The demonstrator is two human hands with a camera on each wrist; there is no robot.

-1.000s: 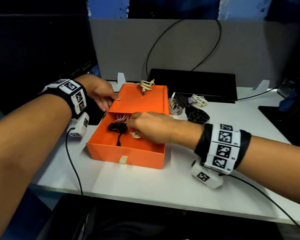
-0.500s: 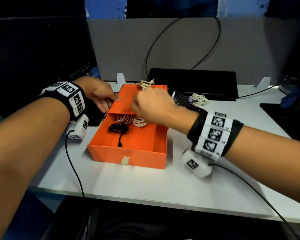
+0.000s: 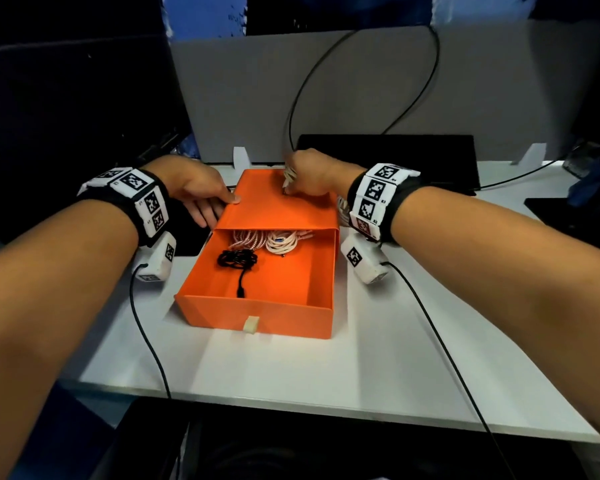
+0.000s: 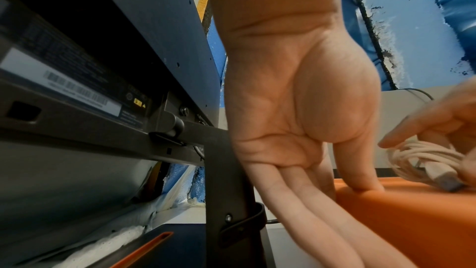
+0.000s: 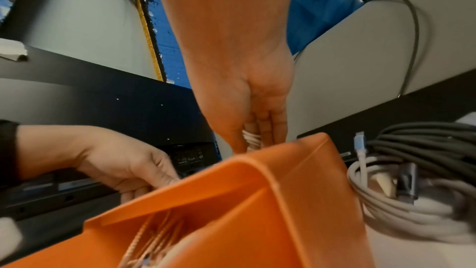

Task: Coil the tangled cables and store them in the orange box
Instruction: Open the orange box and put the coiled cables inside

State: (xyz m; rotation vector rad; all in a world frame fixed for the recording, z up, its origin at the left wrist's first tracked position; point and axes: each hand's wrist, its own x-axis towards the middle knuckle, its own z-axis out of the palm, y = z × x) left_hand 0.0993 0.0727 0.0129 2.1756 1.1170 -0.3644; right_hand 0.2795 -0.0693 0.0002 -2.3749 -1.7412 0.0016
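The orange box (image 3: 281, 213) is a sleeve with its drawer (image 3: 284, 313) pulled out toward me. In the drawer lie a black coiled cable (image 3: 238, 260), a pink braided cable (image 3: 248, 237) and a white cable (image 3: 281, 242). My right hand (image 3: 309, 178) is at the sleeve's far top edge, and its fingers grip a cream coiled cable (image 5: 251, 139), also seen in the left wrist view (image 4: 425, 158). My left hand (image 3: 194, 192) rests against the sleeve's left side, thumb (image 4: 360, 170) pressed on top and fingers straight along the side.
A grey coiled cable (image 5: 386, 201) and a dark cable bundle (image 5: 425, 140) lie on the white table right of the box. A flat black device (image 3: 388, 157) sits behind, under a grey partition with a looped black wire (image 3: 361, 81). A dark item (image 3: 191, 237) lies left of the box.
My right hand left the drawer, moved up and back over the sleeve, and took hold of the cream coil lying there. The left hand kept its place on the box.
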